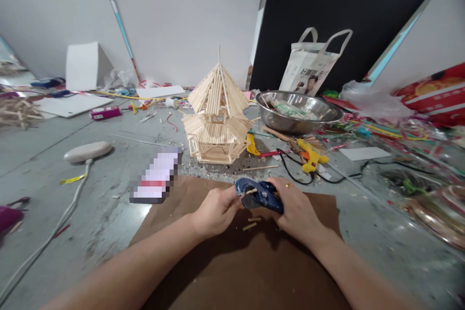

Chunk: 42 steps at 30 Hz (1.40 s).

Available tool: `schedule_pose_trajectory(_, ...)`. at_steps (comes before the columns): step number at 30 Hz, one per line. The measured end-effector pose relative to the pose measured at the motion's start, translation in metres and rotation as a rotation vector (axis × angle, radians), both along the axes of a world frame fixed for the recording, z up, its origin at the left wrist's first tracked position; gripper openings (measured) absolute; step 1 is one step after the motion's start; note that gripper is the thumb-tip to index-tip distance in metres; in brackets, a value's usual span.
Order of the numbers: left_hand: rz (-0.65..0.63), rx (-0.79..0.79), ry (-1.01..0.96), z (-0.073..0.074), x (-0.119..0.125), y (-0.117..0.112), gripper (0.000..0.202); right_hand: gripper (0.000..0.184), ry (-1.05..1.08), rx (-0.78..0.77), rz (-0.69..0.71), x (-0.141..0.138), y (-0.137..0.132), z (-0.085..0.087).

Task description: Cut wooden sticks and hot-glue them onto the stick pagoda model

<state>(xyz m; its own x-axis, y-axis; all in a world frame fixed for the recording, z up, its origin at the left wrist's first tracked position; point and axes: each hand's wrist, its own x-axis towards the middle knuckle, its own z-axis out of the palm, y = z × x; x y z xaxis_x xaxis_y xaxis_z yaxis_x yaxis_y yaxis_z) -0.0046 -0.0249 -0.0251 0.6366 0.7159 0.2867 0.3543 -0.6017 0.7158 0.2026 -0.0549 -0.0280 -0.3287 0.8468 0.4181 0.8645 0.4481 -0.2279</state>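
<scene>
My right hand [296, 203] is wrapped round a dark blue hand cutter [263, 194], its head turned to the left. A thin wooden stick [251, 192] shows at the cutter's jaws. My left hand [218, 210] is closed in a pinch at the jaws on the stick's end; most of the stick is hidden. Below them, short cut stick pieces [250, 226] lie on brown paper [218, 271]. Just beyond the hands stands a tiered pavilion model [218, 126] built of thin wooden sticks, with a pointed roof.
A yellow glue gun [310, 157] with a black cord lies at right, before a steel bowl [298, 111] holding packets. At left are a phone [156, 177] and a white corded device [89, 151]. A tote bag [308, 65] and scattered craft scraps line the back.
</scene>
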Motion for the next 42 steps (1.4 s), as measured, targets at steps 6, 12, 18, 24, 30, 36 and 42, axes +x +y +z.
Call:
schedule_pose_trajectory(6, -0.002, 0.015, -0.016, -0.001, 0.0, -0.001, 0.03, 0.044, 0.039, -0.013, 0.014, -0.003, -0.001, 0.002)
schedule_pose_trajectory(12, 0.006, 0.03, -0.018, 0.001, 0.0, -0.003, 0.03, 0.042, 0.035, -0.051, -0.019, -0.003, -0.002, 0.001)
schedule_pose_trajectory(18, 0.069, 0.053, 0.008, 0.0, 0.001, -0.005, 0.027, 0.041, 0.026, -0.064, -0.025, -0.004, -0.003, 0.002)
schedule_pose_trajectory(24, 0.185, 0.01, -0.087, -0.004, 0.005, -0.009, 0.019, 0.038, 0.0, -0.093, -0.076, -0.007, -0.005, 0.005)
schedule_pose_trajectory(30, 0.186, -0.018, -0.242, -0.004, 0.01, -0.01, 0.024, 0.042, -0.009, -0.076, -0.071, -0.009, -0.002, 0.004)
schedule_pose_trajectory(36, 0.109, -0.066, -0.3, 0.0, 0.01, -0.009, 0.027, 0.048, 0.085, -0.094, 0.03, -0.007, -0.001, 0.003)
schedule_pose_trajectory(42, 0.025, -0.275, -0.38, 0.006, 0.011, -0.01, 0.029, 0.046, 0.086, -0.08, 0.059, -0.004, -0.002, 0.006)
